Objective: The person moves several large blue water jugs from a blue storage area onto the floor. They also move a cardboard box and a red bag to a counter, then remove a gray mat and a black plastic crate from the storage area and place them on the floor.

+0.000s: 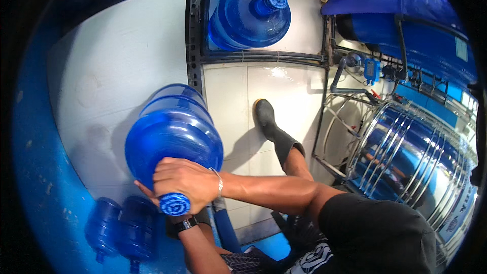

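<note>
A large blue plastic water jug is before me at the right edge of a pale sheet, its neck towards me. A printed blue cap covers its mouth. My right hand, a bracelet at its wrist, is wrapped over the neck just behind the cap. Below it, my left hand is at the neck too, mostly hidden by the right hand and cap; a finger shows on the left, and a watch is on that wrist. Whether the jug's base touches the sheet cannot be seen.
Capped jugs stand beyond a dark pipe frame. Two smaller blue jugs are at lower left. A shiny steel tank, hoses and a valve line the right. My rubber boot is on the tiles.
</note>
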The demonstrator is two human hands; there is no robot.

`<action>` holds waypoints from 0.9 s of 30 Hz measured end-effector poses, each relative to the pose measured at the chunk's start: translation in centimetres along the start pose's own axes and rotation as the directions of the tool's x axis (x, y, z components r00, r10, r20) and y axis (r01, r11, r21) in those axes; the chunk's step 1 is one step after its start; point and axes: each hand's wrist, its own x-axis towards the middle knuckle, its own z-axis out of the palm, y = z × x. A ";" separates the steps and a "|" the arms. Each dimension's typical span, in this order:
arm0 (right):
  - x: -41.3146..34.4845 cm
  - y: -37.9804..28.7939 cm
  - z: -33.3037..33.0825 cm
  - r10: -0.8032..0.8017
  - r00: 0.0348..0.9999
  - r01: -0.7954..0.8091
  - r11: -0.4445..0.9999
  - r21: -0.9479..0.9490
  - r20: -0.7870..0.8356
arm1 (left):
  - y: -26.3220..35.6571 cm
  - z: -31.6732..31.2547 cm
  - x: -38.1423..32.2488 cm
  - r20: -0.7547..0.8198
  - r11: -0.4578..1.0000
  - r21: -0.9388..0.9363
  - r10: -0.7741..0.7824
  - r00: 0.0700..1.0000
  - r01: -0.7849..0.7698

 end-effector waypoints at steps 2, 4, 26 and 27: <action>-1.9 -1.2 -1.5 0.047 0.994 -0.051 0.998 -0.039 -0.100 | 0.1 1.1 -0.8 -0.031 0.993 0.101 0.072 0.997 -0.068; -3.8 -2.0 -3.7 0.064 0.979 -0.080 0.994 -0.080 -0.194 | -0.3 2.8 -1.8 -0.044 0.975 0.180 0.141 0.989 -0.131; -14.6 -1.9 -15.1 0.395 0.889 -0.447 0.859 -0.251 -0.233 | -13.6 12.3 -4.6 0.338 0.951 0.159 -0.304 0.891 0.264; -15.0 -1.2 -15.6 0.385 0.899 -0.430 0.868 -0.249 -0.211 | -13.9 12.5 -4.4 0.318 0.939 0.170 -0.340 0.885 0.299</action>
